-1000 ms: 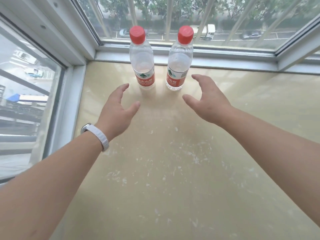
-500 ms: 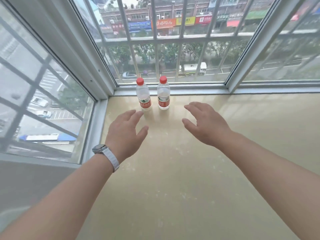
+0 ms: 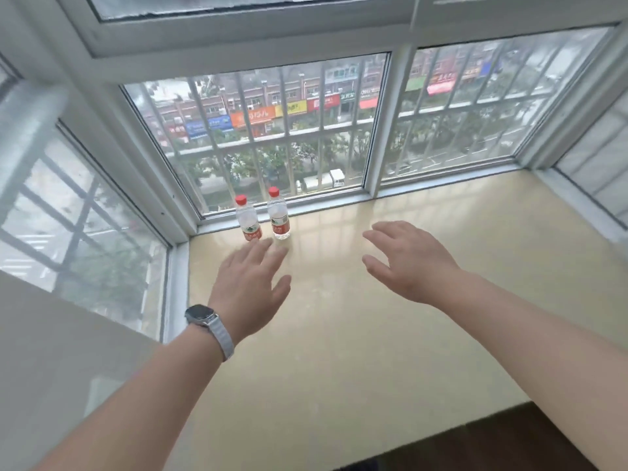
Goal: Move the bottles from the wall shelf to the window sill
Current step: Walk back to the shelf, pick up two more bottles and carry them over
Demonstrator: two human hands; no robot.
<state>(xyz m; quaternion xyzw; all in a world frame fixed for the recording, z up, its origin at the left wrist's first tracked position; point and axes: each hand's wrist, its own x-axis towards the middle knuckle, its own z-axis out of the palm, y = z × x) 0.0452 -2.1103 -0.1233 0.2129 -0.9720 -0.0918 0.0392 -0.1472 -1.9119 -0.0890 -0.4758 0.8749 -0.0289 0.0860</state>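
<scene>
Two clear water bottles with red caps and red labels stand upright side by side on the beige window sill, close to the glass at the back left: the left bottle and the right bottle. My left hand, with a watch on its wrist, hovers over the sill just in front of them, fingers spread and holding nothing. Further right, my right hand is also empty with relaxed fingers. No wall shelf is in view.
White window frames with barred glass enclose the sill on the left, back and right. The sill's front edge drops to a dark floor at the lower right. A pale wall stands at the lower left.
The view has pulled back and up from the bottles. Both hands have drawn away from them toward me, and the bottles stay standing where they were.
</scene>
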